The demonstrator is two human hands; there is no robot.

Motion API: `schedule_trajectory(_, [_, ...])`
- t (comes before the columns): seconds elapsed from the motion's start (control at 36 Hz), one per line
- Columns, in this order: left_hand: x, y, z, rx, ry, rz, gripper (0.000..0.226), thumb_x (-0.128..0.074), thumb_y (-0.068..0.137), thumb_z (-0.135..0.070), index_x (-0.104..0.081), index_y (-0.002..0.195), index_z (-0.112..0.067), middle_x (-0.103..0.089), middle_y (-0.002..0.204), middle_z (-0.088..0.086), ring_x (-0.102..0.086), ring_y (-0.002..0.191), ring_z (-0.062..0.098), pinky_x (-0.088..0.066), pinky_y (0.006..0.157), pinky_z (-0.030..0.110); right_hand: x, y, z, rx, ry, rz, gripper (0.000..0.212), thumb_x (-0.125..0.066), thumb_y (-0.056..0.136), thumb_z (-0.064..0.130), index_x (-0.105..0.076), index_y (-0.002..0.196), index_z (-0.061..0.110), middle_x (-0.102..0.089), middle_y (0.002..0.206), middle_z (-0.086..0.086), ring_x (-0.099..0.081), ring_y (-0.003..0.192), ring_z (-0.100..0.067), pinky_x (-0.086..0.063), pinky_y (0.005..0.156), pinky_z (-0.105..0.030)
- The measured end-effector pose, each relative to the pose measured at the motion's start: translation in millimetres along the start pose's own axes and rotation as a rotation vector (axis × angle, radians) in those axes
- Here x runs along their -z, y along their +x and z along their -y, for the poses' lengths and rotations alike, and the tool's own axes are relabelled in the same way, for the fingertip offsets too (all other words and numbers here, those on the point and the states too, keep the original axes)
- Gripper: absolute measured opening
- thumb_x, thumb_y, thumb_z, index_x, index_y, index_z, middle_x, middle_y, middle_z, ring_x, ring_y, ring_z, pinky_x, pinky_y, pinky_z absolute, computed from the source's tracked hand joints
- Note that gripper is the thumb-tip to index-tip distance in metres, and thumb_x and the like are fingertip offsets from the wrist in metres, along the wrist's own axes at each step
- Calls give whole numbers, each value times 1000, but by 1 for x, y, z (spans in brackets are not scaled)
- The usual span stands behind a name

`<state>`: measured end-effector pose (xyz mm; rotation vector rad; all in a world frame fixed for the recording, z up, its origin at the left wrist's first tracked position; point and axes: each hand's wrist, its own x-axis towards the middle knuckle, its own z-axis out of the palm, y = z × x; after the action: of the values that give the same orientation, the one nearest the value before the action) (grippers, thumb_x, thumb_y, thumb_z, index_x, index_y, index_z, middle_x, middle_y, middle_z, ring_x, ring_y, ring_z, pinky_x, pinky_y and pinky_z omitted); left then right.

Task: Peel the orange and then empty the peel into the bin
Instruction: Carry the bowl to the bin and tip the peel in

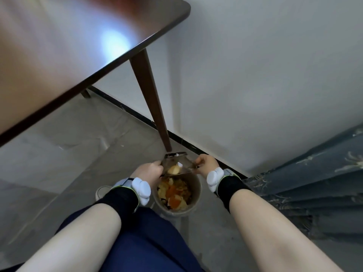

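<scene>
Clear glass, a small tilted bowl [177, 165], sits between both hands low in the view, at about six o'clock from the frame's centre. The left hand [150, 170] grips its rim at the bowl's nine o'clock side with curled fingers, and the right hand [206, 162] pinches the rim at three o'clock. Both wrists wear black bands with white sensor pods. Inside the bowl a pale yellow piece of orange peel [173, 170] lies against the lower wall, beside a small white scrap that is too small to identify.

Directly beneath, at six o'clock from the bowl, stands a round beige bin [197, 190] on the grey floor, holding a heap of orange and yellow peel scraps [174, 193]. The bowl's lower edge hangs just above the bin's far rim.

At twelve o'clock from the hands a dark wooden table leg [151, 103] comes down to the floor, with the glossy table top [78, 46] filling ten o'clock. A white wall [255, 75] spans one to two o'clock, and a blue patterned curtain [314, 183] hangs at three.
</scene>
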<state>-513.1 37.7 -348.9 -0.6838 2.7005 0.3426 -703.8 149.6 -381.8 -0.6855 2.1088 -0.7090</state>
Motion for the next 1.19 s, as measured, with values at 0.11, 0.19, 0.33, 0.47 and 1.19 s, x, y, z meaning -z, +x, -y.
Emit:
schedule_trajectory(0.11, [5,-4,0,-2,-30,-59,28,-43,97,-14,-59,111,3,-54,125,15,-59,101,36,-44,75,37,-1,-4,4,23,85,-69,27,-67,70,-1,-53,62,21,-62,72,-3,-55,68,-19,-47,71,-28])
schedule_trajectory(0.19, [9,-8,1,-6,-45,-57,28,-43,97,-15,-59,111,3,-53,127,14,-59,102,35,-43,75,36,-1,-7,7,42,110,-79,24,-68,71,3,-54,63,21,-61,70,-1,-53,66,-17,-45,64,-24])
schedule_trajectory(0.33, [21,-14,0,38,-276,-89,24,-52,94,-25,-56,81,-5,-64,92,14,-60,84,35,-40,66,35,8,-9,9,11,164,-46,21,-73,72,1,-60,70,18,-63,72,-1,-59,63,-15,-49,61,-21])
schedule_trajectory(0.47, [43,-17,-2,211,-631,-158,37,-59,87,-19,-33,61,-17,-41,59,-1,-40,60,22,-29,55,30,25,-10,24,-13,263,-33,17,-71,79,1,-56,78,9,-58,69,-9,-56,43,-9,-49,46,-20])
schedule_trajectory(1.19, [264,-141,-51,190,-1085,-521,15,-51,89,-18,-52,81,-6,-61,66,11,-50,38,12,-43,38,16,181,-162,243,403,438,27,23,-61,90,23,-53,78,5,-48,45,1,-21,28,-5,-14,33,-11])
